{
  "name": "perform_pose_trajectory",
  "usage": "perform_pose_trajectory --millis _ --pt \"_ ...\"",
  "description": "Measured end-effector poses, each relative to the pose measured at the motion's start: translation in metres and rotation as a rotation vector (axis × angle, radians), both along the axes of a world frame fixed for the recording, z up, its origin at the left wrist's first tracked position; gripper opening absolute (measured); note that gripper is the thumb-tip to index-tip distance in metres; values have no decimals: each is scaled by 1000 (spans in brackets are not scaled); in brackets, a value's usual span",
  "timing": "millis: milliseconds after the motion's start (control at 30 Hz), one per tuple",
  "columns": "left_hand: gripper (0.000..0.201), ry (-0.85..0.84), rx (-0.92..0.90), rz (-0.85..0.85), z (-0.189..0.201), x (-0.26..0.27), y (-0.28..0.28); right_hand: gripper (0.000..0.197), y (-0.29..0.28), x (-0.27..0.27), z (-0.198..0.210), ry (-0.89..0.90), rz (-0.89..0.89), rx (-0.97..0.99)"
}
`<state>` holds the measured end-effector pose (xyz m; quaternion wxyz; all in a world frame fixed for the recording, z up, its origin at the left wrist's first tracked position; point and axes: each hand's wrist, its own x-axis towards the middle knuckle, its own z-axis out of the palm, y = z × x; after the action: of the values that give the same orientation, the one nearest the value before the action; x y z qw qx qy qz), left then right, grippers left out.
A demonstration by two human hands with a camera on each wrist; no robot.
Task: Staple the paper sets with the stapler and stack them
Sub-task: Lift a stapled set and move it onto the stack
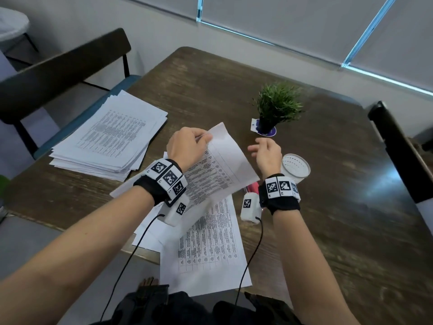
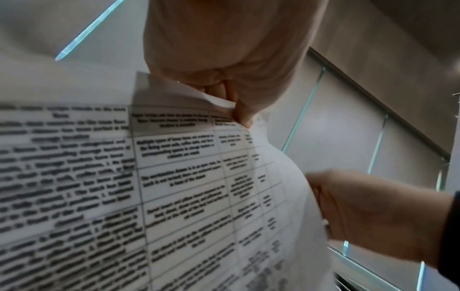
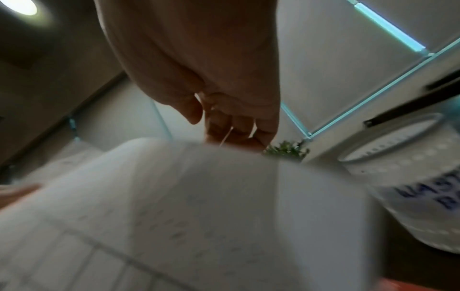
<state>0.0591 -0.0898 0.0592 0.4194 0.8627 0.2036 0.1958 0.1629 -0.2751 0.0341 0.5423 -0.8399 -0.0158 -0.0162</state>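
Observation:
My left hand (image 1: pixel 203 137) is raised above the table and pinches the top corner of a printed paper set (image 1: pixel 218 167) between thumb and fingers. The left wrist view shows that pinch (image 2: pixel 234 110) on the table-printed sheets (image 2: pixel 174 177). My right hand (image 1: pixel 260 148) hovers just right of the set's edge with loosely curled fingers, holding nothing; its fingers (image 3: pixel 231 126) hang above the blurred paper (image 3: pixel 174 216). A red stapler (image 1: pixel 251 187) peeks out under the lifted set beside my right wrist, mostly hidden. More printed sheets (image 1: pixel 206 249) lie on the table's near edge.
A thick pile of papers (image 1: pixel 110 137) sits at the left of the dark wooden table (image 1: pixel 328 207). A small potted plant (image 1: pixel 276 106) and a white cup (image 1: pixel 295 165) stand right of my hands. Dark chairs (image 1: pixel 58 73) flank the table.

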Motion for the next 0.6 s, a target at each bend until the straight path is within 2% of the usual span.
perform_pose_trajectory --millis 67,133,200,267,333,467,533,600 --pt "20 18 -7 33 -2 -4 6 24 -10 15 -23 97 -66 -134" --pt "20 35 -31 30 -5 -7 10 24 -18 16 -50 179 -62 -412" --pt "22 61 -17 17 -8 -9 11 33 -22 6 -76 267 -52 -660" --pt "22 83 14 18 -10 -10 11 45 -22 -8 -95 346 -45 -804" --pt "22 100 40 15 -10 -11 9 54 -22 -17 -109 331 -52 -916" --pt "23 137 91 -15 -10 -10 5 54 -26 -18 -122 330 -107 -893" --pt "23 151 105 -27 -11 -10 3 50 -29 -17 -123 353 -129 -820" --pt "22 167 105 -40 -12 -9 3 42 -33 -19 -117 301 -143 -687"
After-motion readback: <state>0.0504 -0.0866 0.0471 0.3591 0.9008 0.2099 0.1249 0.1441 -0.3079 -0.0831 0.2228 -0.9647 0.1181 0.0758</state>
